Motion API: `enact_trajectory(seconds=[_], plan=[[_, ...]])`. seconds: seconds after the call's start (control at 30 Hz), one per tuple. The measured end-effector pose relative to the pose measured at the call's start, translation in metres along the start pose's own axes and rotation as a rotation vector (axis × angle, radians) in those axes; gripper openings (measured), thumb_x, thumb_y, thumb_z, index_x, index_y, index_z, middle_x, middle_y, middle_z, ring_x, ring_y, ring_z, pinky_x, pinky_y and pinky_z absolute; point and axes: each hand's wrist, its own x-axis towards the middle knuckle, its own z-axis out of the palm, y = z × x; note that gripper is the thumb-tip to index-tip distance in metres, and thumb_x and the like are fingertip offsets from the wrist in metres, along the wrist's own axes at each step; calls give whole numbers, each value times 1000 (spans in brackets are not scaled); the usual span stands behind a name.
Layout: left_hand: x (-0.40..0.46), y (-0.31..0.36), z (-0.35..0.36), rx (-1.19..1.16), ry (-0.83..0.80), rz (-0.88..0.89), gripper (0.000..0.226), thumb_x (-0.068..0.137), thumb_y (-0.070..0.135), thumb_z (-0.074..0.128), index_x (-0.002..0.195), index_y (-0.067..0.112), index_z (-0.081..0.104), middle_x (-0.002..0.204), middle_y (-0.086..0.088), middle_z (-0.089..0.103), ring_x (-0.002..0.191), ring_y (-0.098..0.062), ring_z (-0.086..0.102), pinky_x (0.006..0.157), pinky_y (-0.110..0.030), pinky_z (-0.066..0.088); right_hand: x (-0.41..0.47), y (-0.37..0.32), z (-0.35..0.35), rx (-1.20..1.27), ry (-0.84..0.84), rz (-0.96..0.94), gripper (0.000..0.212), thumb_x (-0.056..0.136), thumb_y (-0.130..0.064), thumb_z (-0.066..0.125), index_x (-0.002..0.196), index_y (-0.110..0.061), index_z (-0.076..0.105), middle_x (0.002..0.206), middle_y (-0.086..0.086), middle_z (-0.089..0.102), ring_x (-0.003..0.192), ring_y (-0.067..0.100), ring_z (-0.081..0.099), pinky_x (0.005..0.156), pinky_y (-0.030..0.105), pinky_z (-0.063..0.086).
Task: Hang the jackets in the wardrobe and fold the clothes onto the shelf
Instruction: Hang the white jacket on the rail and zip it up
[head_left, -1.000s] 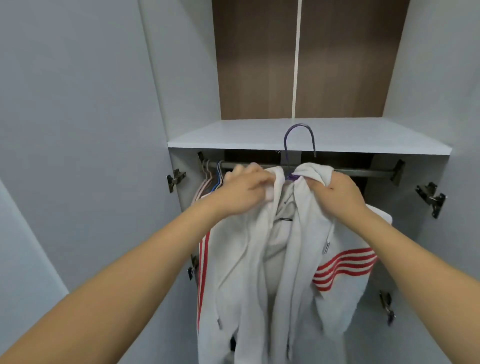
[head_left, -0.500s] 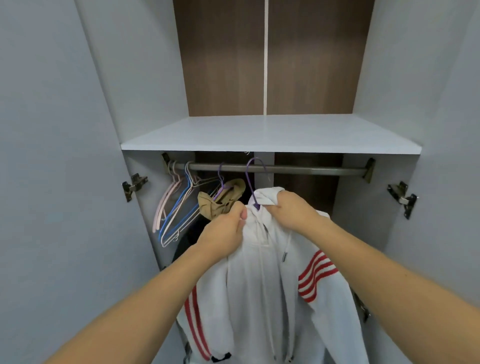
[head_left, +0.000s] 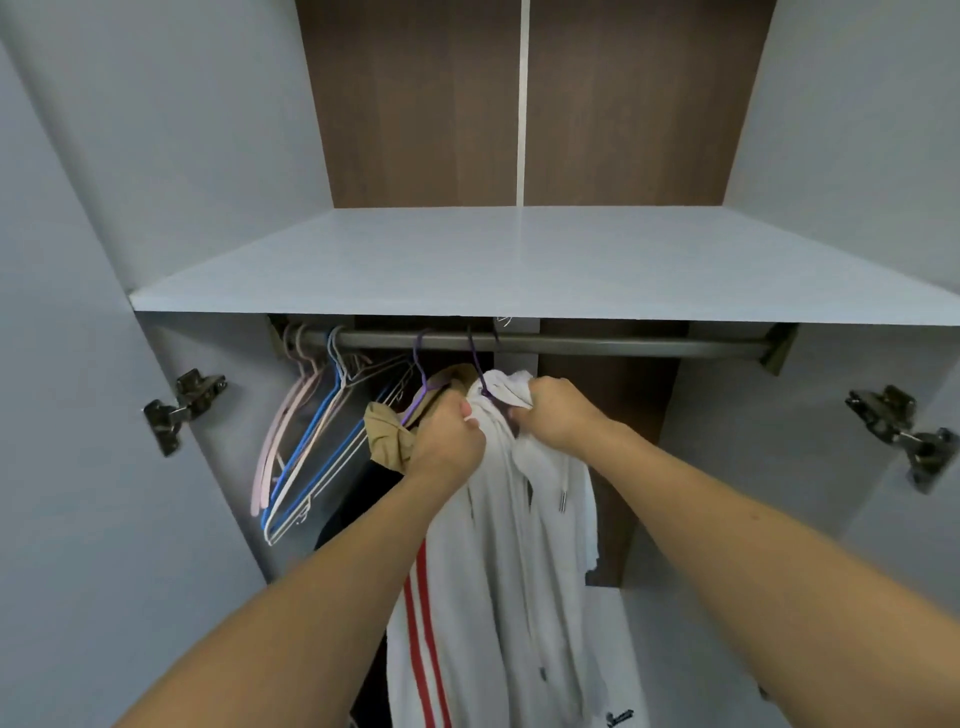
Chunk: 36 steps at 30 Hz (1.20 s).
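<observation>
A white hooded jacket (head_left: 498, 571) with red stripes hangs from a purple hanger (head_left: 477, 366) whose hook sits over the dark wardrobe rail (head_left: 623, 345). My left hand (head_left: 449, 441) grips the jacket's left collar edge. My right hand (head_left: 558, 415) clutches the fabric at the right of the collar, just below the hook. To the left, a tan garment (head_left: 392, 434) hangs on another purple hanger (head_left: 422, 374), with a dark garment (head_left: 358, 504) below it. The pale shelf (head_left: 519, 260) spans the wardrobe above the rail.
Several bare hangers (head_left: 306, 452), pink, blue and white, dangle at the rail's left end. Metal door hinges (head_left: 179, 408) (head_left: 904, 434) stick out on both side walls. The back panel is brown wood.
The jacket and both hands have moved deeper into the wardrobe and up toward the rail; the purple hook now sits over the rail. The view has closed in.
</observation>
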Motion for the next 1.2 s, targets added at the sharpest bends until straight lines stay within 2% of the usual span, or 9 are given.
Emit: enact_trajectory(seconds=[0.27, 0.47, 0.7, 0.83, 0.9, 0.97, 1.07, 1.13, 1.2], plan=[[60, -3, 39, -69, 81, -19, 6, 93, 12, 42, 92, 18, 43, 81, -4, 49, 64, -18, 45, 50, -28, 30, 54, 33, 44, 48, 131, 20, 23, 85, -7, 55, 107, -8, 58, 100, 12, 62, 87, 29, 62, 79, 42, 57], [82, -23, 78, -98, 118, 75, 5, 95, 17, 45, 91, 18, 42, 92, -8, 53, 82, -27, 49, 70, -32, 36, 84, 70, 98, 114, 260, 34, 22, 87, -11, 53, 107, -6, 61, 102, 13, 61, 90, 32, 62, 76, 38, 56], [91, -54, 108, 61, 208, 205, 3, 93, 14, 45, 93, 15, 43, 98, -13, 57, 87, -33, 51, 73, -32, 34, 101, 113, 160, 293, 389, -39, 12, 86, -13, 48, 83, -23, 54, 91, 7, 62, 84, 29, 60, 69, 34, 51], [92, -63, 118, 287, 329, 307, 10, 92, 14, 42, 100, 17, 37, 106, -17, 62, 88, -38, 53, 70, -38, 33, 110, 128, 187, 311, 439, -93, 18, 85, -15, 49, 100, -17, 59, 95, 6, 64, 85, 28, 60, 74, 38, 54], [82, -72, 130, 518, 480, 368, 19, 89, 17, 44, 108, 15, 40, 106, -17, 63, 85, -36, 53, 68, -39, 32, 112, 140, 207, 396, 464, -102, 15, 85, -17, 51, 99, -20, 56, 99, 5, 64, 88, 29, 60, 76, 36, 52], [73, -86, 147, 781, 680, 456, 32, 84, 23, 44, 114, 13, 46, 109, -16, 61, 97, -36, 53, 82, -44, 35, 113, 151, 230, 523, 513, -112, 20, 84, -14, 52, 103, -20, 54, 102, 6, 64, 91, 30, 60, 77, 36, 51], [59, -116, 173, 878, 791, 525, 52, 79, 28, 41, 129, 15, 47, 138, -19, 45, 127, -38, 38, 115, -52, 12, 113, 167, 268, 752, 597, -126, 27, 82, -8, 59, 106, -17, 49, 94, -1, 60, 89, 24, 58, 72, 30, 45], [54, -137, 189, 862, 792, 543, 62, 83, 31, 40, 144, 17, 38, 159, -19, 22, 147, -38, 14, 118, -54, -11, 112, 179, 292, 812, 617, -151, 28, 82, -6, 59, 104, -18, 47, 89, -7, 57, 84, 18, 55, 65, 24, 42], [47, -158, 207, 889, 766, 588, 65, 86, 33, 36, 149, 17, 33, 164, -17, 9, 151, -37, -1, 116, -56, -17, 110, 191, 315, 791, 605, -196, 25, 82, -5, 58, 101, -18, 49, 86, -10, 56, 79, 14, 54, 60, 22, 40]])
